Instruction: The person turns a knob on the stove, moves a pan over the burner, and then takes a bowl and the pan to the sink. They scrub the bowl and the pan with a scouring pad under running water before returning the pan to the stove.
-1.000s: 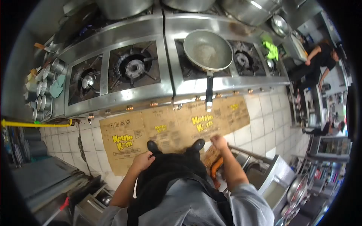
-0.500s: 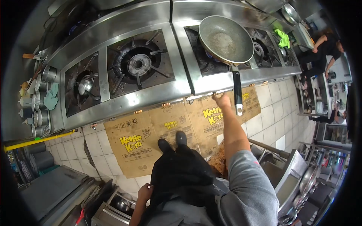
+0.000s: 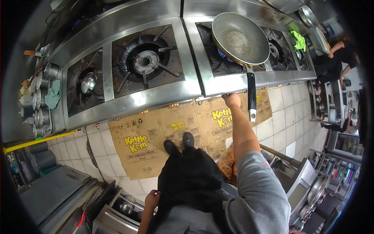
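My right hand (image 3: 232, 100) reaches to the stove's front edge, below the rim and left of the pan handle. Its fingers are closed at the front panel, and what they grip is hidden. A frying pan (image 3: 239, 39) with a grey speckled inside and a black handle sits tilted on the right-hand stove (image 3: 230, 84). Blue flame (image 3: 223, 54) shows under its left side. My left hand (image 3: 152, 198) hangs beside the black apron (image 3: 191, 175), fingers curled, with nothing visible in it.
A ladle (image 3: 89, 82) lies on the left burner. Metal pots (image 3: 51, 71) and a green cloth (image 3: 53, 94) line the left side. Flattened cardboard (image 3: 136, 163) covers floor tiles. A bright green cloth (image 3: 299, 40) lies at the far right, near another person (image 3: 341, 54).
The blue flame under the pan shows more clearly. My right hand has turned and its fingers are drawn in closer at the stove front. The view has shifted slightly.
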Action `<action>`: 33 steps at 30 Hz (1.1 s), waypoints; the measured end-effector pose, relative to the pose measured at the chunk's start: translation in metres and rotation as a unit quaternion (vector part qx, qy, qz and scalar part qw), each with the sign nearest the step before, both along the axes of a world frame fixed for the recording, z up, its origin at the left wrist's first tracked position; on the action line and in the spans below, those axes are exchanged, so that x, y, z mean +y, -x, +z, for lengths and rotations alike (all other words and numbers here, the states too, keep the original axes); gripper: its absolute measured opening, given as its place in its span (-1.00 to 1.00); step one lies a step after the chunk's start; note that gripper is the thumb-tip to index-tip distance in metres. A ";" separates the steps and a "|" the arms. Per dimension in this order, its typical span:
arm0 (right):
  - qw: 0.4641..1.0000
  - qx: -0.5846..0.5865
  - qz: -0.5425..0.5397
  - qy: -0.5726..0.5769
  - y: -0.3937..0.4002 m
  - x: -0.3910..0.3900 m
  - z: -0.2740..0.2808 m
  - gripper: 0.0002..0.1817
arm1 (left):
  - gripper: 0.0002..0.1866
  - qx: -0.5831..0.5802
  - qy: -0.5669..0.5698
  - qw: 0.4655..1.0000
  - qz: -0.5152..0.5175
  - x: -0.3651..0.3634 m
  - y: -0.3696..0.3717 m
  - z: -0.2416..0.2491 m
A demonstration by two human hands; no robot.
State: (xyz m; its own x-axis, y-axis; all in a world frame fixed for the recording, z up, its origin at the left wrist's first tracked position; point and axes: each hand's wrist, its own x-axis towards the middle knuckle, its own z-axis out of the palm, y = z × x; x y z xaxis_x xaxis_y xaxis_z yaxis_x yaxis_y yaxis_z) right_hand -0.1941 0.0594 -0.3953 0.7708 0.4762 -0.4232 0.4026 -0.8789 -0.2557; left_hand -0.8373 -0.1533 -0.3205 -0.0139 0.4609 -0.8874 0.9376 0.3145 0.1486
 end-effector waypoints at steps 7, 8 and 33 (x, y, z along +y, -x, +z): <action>0.997 0.044 0.010 -0.065 0.036 -0.044 0.000 -0.09 | -0.52 -0.009 0.000 1.000 0.016 0.002 0.008 0.019; 0.997 0.051 0.044 -0.024 0.045 -0.054 -0.001 -0.09 | -0.52 -0.010 -0.004 0.999 0.031 0.006 0.009 0.021; 0.938 0.221 0.263 0.043 0.354 -0.153 0.110 -0.64 | -0.45 -0.822 -0.192 0.527 -0.099 0.038 0.289 0.331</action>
